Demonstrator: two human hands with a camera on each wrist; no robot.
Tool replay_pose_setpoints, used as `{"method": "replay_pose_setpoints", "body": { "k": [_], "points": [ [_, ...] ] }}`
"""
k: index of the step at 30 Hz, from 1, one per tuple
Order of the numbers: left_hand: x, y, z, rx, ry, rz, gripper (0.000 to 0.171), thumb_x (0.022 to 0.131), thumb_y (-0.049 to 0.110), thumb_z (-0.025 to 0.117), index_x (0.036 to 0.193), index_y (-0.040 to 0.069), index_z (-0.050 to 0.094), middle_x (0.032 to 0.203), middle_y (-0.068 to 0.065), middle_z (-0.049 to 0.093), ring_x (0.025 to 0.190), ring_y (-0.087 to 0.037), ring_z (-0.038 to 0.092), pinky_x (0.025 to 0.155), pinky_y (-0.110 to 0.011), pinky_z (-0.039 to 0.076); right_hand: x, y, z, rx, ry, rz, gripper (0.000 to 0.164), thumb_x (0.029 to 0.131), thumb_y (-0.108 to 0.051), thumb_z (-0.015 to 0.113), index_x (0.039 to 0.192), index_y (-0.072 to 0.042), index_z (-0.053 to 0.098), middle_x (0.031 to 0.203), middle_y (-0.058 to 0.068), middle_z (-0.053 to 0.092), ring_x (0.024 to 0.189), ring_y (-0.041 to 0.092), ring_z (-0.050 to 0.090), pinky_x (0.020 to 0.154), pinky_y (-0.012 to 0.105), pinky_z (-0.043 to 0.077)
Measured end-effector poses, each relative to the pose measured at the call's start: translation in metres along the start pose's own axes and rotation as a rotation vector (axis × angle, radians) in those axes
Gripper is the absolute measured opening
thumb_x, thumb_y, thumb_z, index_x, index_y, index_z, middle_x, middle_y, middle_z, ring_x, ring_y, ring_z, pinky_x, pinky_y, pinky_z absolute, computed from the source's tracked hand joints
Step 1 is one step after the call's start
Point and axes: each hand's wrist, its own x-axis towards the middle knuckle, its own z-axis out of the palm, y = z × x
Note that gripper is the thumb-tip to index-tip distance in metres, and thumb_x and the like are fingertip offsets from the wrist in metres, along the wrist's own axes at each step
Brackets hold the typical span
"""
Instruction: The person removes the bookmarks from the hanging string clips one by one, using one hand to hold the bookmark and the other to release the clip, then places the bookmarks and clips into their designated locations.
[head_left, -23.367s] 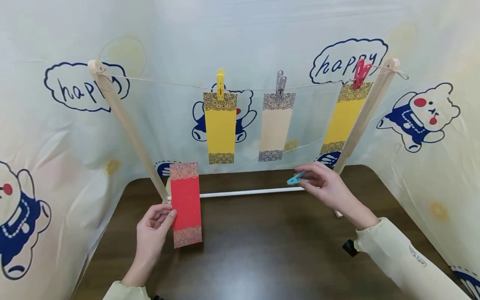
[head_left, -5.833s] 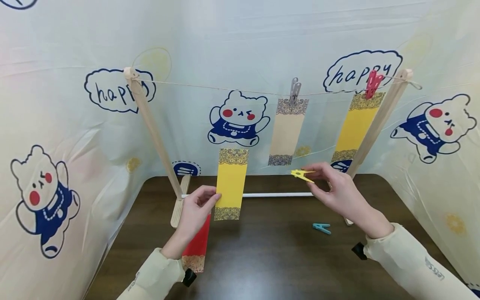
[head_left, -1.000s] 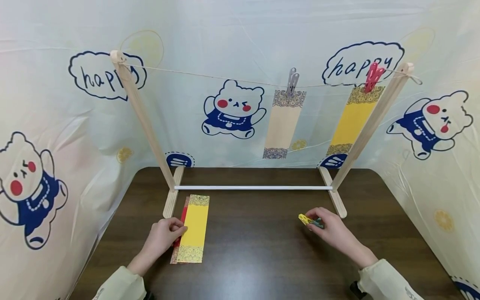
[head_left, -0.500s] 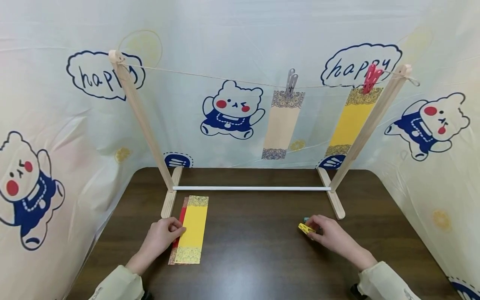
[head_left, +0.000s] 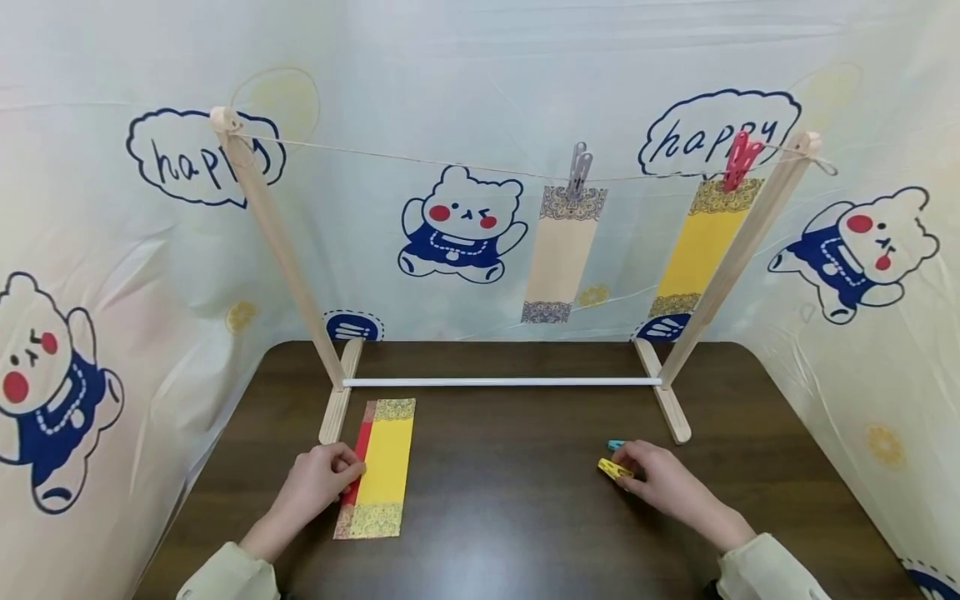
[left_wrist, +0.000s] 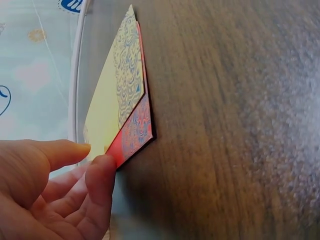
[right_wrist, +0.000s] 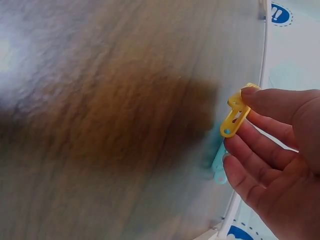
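My left hand (head_left: 318,479) pinches the left long edge of a yellow paper strip with patterned ends (head_left: 386,462). That strip lies on top of a red paper strip (head_left: 363,440), whose left side and patterned corner show from beneath it. In the left wrist view, thumb and fingertips meet at the edge of the yellow strip (left_wrist: 107,112). Low over the table on the right, my right hand (head_left: 663,479) holds a yellow clothespin (head_left: 612,468) between thumb and fingers. A blue clothespin (head_left: 615,445) is just behind it, beside the fingertips, partly covered by them in the right wrist view.
Behind the hands stands a wooden rack with a left post (head_left: 281,258), a right post (head_left: 738,258) and a white crossbar (head_left: 502,382). From its string (head_left: 420,161) hang a beige strip (head_left: 562,258) on a grey clothespin (head_left: 579,171) and another yellow strip (head_left: 701,250) on a red clothespin (head_left: 741,160).
The yellow strip and its yellow clothespin have come off the string since the earliest frame; the strip lies over the red one. Lately the right hand has set the blue clothespin apart from the yellow.
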Motion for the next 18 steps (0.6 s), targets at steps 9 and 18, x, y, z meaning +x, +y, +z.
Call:
{"method": "replay_pose_setpoints", "body": {
  "k": [9,18],
  "points": [
    [0.000,0.007,-0.004,0.028,0.076,0.017,0.014,0.095,0.015,0.075,0.101,0.002,0.074,0.079,-0.001,0.069,0.066,-0.016,0.056,0.058,-0.025,0.049,-0.004,0.007,0.002,-0.051,-0.004,0.024,0.021,0.086,-0.007,0.084,0.098,-0.014,0.069,0.091,-0.009,0.063,0.081,0.007,0.060,0.070,0.030,0.054],
    [-0.001,0.020,0.000,0.079,0.258,0.251,0.010,0.094,0.012,0.077,0.102,0.006,0.075,0.087,-0.002,0.071,0.075,-0.014,0.061,0.069,-0.031,0.057,-0.007,0.008,0.003,-0.139,0.038,-0.024,0.023,0.083,-0.007,0.086,0.097,-0.014,0.069,0.090,-0.009,0.062,0.080,0.007,0.059,0.069,0.032,0.055]
  ]
}}
